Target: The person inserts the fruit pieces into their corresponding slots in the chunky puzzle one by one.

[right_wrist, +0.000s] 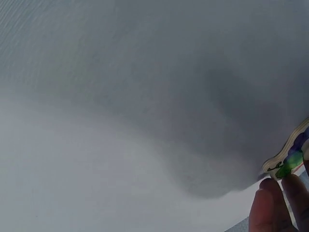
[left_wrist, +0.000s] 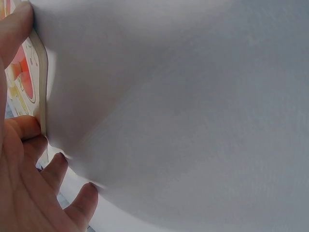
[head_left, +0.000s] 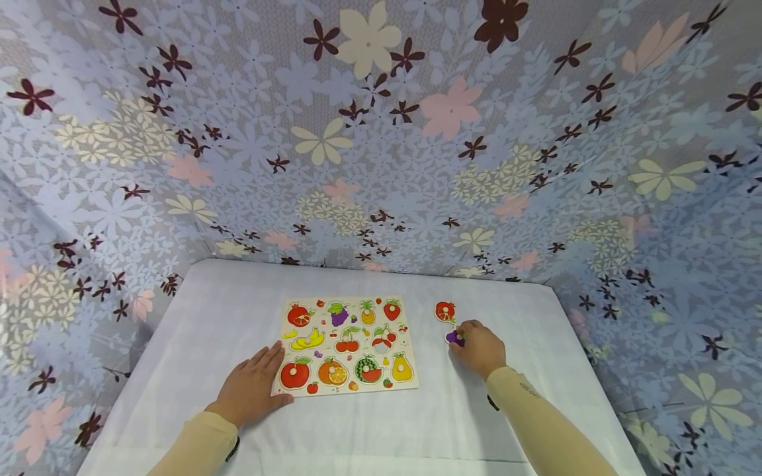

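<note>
A wooden fruit puzzle board (head_left: pixel 351 330) lies flat on the table, with knobbed pieces such as an apple (head_left: pixel 294 375) and a watermelon (head_left: pixel 368 370). My left hand (head_left: pixel 251 385) rests at the board's left edge, thumb by the near corner and fingers spread; in the left wrist view the fingers (left_wrist: pixel 53 169) touch the edge and the cloth. To the right of the board, my right hand (head_left: pixel 482 349) pinches a purple grape puzzle piece (head_left: pixel 455 338) at the table surface. Part of that piece (right_wrist: pixel 292 157) shows in the right wrist view, its green leaf near the fingertips.
A red pomegranate puzzle piece (head_left: pixel 444 311) lies on the table just beyond my right hand. White cloth covers the table (head_left: pixel 357 430). A flowered fabric curtain (head_left: pixel 381 165) stands behind the table and along both sides.
</note>
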Tool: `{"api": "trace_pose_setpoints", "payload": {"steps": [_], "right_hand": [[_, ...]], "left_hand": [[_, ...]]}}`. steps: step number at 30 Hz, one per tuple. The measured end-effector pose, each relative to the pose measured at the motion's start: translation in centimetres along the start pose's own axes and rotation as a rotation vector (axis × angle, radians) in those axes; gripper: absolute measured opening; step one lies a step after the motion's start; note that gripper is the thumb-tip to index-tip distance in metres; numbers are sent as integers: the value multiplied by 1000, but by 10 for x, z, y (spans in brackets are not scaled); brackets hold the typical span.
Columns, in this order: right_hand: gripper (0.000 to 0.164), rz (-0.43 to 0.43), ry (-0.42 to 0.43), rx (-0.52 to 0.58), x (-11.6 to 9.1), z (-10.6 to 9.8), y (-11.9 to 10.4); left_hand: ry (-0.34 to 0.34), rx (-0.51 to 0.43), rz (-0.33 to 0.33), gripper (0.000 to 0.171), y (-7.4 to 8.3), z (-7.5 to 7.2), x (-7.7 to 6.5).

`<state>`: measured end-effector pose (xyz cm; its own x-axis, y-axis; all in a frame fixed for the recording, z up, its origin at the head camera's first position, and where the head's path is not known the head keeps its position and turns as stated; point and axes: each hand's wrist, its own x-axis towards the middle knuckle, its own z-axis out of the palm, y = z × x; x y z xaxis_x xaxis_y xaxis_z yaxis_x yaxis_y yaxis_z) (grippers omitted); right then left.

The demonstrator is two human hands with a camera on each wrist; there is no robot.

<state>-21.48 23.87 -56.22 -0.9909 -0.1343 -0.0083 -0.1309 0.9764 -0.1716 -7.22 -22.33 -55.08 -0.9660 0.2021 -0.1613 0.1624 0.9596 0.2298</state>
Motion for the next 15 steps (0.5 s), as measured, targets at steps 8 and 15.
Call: {"api": "trace_pose_setpoints", "payload": {"steps": [8, 15], "right_hand": [[43, 1, -2, 8, -2, 0, -3], [47, 27, 28, 10, -2, 4, -7]], "left_hand": [[6, 20, 4, 98, -3, 5, 3], [18, 22, 10, 98, -4, 7, 3]]}}
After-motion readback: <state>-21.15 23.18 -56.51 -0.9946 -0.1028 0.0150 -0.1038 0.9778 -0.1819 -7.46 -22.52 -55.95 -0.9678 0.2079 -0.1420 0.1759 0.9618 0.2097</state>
